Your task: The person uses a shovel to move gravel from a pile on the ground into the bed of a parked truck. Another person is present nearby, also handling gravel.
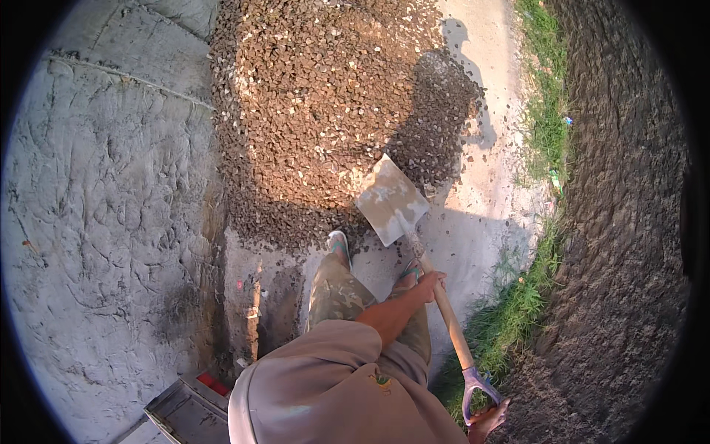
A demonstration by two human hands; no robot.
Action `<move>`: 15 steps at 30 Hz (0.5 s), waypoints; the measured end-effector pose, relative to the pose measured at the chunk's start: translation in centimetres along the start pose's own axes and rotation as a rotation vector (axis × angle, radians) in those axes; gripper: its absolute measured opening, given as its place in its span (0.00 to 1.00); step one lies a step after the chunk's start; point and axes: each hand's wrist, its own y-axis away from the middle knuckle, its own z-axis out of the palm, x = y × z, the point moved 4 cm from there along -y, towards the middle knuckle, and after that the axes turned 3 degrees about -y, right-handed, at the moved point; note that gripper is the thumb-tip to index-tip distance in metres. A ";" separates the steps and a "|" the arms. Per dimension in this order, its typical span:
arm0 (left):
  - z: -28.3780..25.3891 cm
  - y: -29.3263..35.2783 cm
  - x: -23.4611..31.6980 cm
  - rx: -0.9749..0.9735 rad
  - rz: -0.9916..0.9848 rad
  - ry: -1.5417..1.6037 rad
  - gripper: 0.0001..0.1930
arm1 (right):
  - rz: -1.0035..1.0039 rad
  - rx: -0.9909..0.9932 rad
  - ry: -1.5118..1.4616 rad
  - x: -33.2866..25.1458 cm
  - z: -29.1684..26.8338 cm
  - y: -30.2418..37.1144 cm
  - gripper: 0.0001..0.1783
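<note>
A shovel with a square, mud-smeared blade (392,198) and a wooden shaft (452,325) slants across the space in front of me. My left hand (429,286) is wrapped round the shaft a little behind the blade. Lower right, my right hand (487,420) is closed on the purple-grey D-shaped grip (475,388) at the shaft's end. The blade's front corner is over the near edge of a gravel heap (318,111), and no load of stones shows on it. Whether the blade touches the stones I cannot tell.
A strip of pale concrete (492,177) runs beside the heap, then grass (546,126) and dark rough soil (614,200). Rough grey concrete (103,207) lies to the left. My sandalled foot (339,246) stands by the gravel; a metal box-like object (188,411) sits lower left.
</note>
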 end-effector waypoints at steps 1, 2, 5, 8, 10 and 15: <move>0.7 -0.7 -3.0 0.014 -0.055 -0.030 0.08 | -0.227 0.016 0.414 2.0 -3.0 -0.9 0.21; 1.0 -2.0 -5.2 0.021 -0.111 -0.060 0.08 | -0.451 0.134 0.835 4.0 -6.0 -1.6 0.20; 0.0 -6.8 -5.3 0.170 -0.149 -0.129 0.09 | -0.318 0.021 0.696 2.7 -0.5 0.3 0.16; -2.9 -9.3 4.5 0.020 -0.138 0.011 0.09 | 0.055 0.044 -0.104 -1.1 12.3 3.4 0.20; -4.5 -9.9 6.9 -0.048 -0.056 0.047 0.08 | -0.035 -0.058 -0.117 -2.3 14.4 3.0 0.20; -7.2 -7.3 10.3 -0.094 -0.094 0.143 0.07 | -0.184 -0.070 -0.150 -4.7 14.9 7.3 0.19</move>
